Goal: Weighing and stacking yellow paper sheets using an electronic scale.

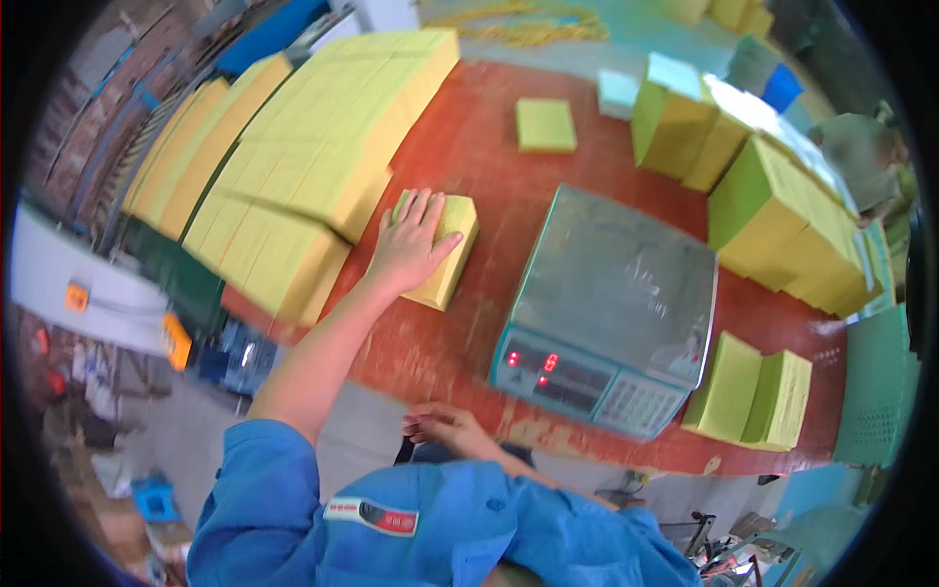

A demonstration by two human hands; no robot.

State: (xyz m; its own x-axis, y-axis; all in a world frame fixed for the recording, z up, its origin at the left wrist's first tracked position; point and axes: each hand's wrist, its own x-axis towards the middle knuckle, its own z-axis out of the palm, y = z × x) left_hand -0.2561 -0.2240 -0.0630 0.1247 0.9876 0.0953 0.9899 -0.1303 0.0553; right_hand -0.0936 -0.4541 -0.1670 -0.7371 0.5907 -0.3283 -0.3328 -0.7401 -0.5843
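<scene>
My left hand lies flat, fingers spread, on a small yellow stack that looks like cut paper. It rests on the red table, left of the scale. Near my body, below the table's front edge, my right hand hangs with loosely bent fingers and nothing visible in it. A teal scale with a bare metal plate and lit red digits stands right of the left hand. Farther back lies a low yellow stack by itself.
Long rows of yellow stacks line the table's left side. More yellow stacks stand along the right, with two yellow stacks right of the scale. A person is at the far right. Yellow strapping lies beyond the table.
</scene>
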